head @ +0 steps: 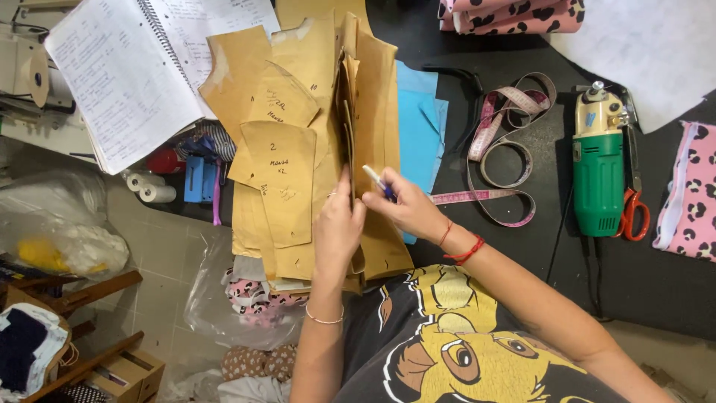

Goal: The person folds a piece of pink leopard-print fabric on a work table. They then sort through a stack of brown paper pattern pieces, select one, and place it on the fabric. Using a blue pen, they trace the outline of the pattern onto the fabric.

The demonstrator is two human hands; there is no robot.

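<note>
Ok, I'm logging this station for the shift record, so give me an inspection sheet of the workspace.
Surface: dark table, partly covered.
Job's things: stack of brown paper pattern pieces; white pen.
Clutter: spiral notebook, pink tape measure, green electric cutter, red-handled scissors, leopard-print fabric, blue paper.
Hands: left hand on the patterns; right hand fingers hold the pen.
Cables: black cord from the cutter.
Surroundings: tiled floor, plastic bags.

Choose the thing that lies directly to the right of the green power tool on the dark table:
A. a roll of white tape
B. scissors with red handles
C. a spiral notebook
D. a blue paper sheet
B: the scissors with red handles lie right beside the green power tool on the dark table, between it and the pink spotted fabric.
</note>
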